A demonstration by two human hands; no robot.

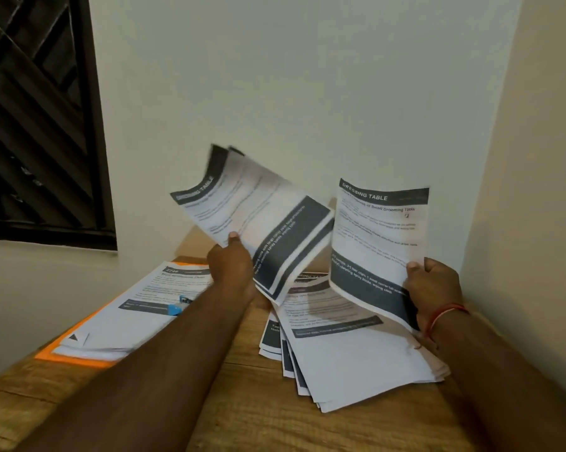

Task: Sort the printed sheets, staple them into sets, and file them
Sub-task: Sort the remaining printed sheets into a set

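We take the fanned pile of white printed sheets [350, 353], lying on the plank-topped wooden table [242, 402], as our landmark. Above its far edge and to the left, the left hand [231, 265] pinches a small sheaf of white printed sheets [259, 216] at its lower edge, thumb on the front. The sheaf is tilted and blurred, so we cannot count its pages. Above the pile's right side, the right hand [433, 285], with a red thread bracelet [445, 316] at the wrist, grasps a single white printed sheet [379, 230] by its lower right edge. Its dark header reads "DRESSING TABLE", and the sheaf's header seems to read the same. Well to the left of the pile lies a flat orange card folder [76, 357] with more printed sheets stacked on it and a small blue object [177, 306] on top, perhaps the stapler, though we cannot be sure. We judge the sorting step to be in hand: matching headings are being gathered. Next, the single sheet needs laying squarely onto the sheaf and the edges tapping level before any staple goes in.
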